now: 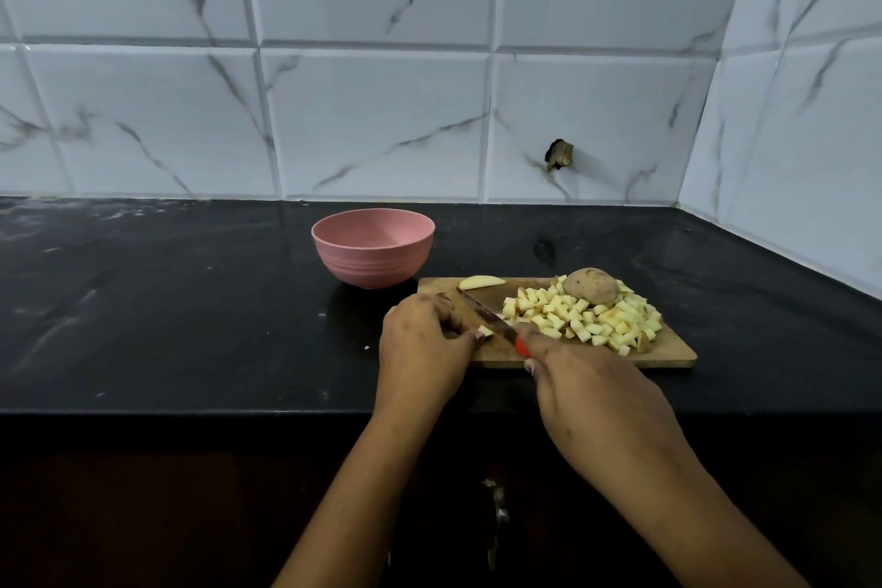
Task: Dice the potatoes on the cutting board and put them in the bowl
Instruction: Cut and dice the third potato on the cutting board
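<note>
While the fingers (470, 335) of the left hand (425, 344) curl down to pin a small pale potato piece (485, 330) to the board, those of the right hand (587, 392) wrap the red handle of a narrow steel-bladed knife (484, 313), whose edge lies just beside the left fingertips. Dicing appears to be in hand; fingertips are best tucked behind the knuckles, with even, vertical strokes. Cut flesh reads as moist, matt and cream-yellow. A heap of small potato cubes (587, 322) covers the right half of the flat rectangular wooden cutting board (668, 356); a rough brown-skinned whole potato (591, 286) touches its far side, and a smooth curved wedge (482, 282) lies at the far edge. Just beyond, a ribbed, matt pink round bowl (373, 248) stands on the glossy black table (191, 301), no potato showing inside.
</note>
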A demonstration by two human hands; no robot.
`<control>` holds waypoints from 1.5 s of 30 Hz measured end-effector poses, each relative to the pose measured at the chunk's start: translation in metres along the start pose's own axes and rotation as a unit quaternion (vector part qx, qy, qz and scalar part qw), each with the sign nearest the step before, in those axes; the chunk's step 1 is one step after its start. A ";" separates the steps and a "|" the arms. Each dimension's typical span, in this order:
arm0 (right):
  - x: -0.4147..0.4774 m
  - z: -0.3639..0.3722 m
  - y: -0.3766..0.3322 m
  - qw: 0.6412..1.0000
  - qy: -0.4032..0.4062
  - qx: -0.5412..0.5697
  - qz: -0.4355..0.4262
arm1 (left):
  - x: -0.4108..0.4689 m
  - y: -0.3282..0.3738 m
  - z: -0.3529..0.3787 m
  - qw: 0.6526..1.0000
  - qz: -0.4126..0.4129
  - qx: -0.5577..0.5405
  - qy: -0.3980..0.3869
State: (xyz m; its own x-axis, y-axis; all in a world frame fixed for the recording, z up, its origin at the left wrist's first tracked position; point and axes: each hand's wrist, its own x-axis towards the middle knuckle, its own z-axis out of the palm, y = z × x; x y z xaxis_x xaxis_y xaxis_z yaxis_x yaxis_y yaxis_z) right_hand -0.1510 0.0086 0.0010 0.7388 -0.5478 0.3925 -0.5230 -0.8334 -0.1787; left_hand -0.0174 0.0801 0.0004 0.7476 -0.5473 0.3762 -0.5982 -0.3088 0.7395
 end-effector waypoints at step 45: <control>0.028 -0.031 0.084 0.928 -0.063 0.343 0.130 | 0.093 0.006 0.023 0.975 0.041 0.176 -0.127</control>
State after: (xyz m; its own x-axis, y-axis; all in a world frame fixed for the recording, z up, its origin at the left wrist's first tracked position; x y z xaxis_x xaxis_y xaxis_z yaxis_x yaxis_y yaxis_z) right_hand -0.1873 -0.0742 0.0245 0.6923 -0.7051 0.1539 -0.3293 -0.4983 -0.8020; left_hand 0.0416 0.0093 0.0270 0.6245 -0.7428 0.2414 -0.7481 -0.4800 0.4582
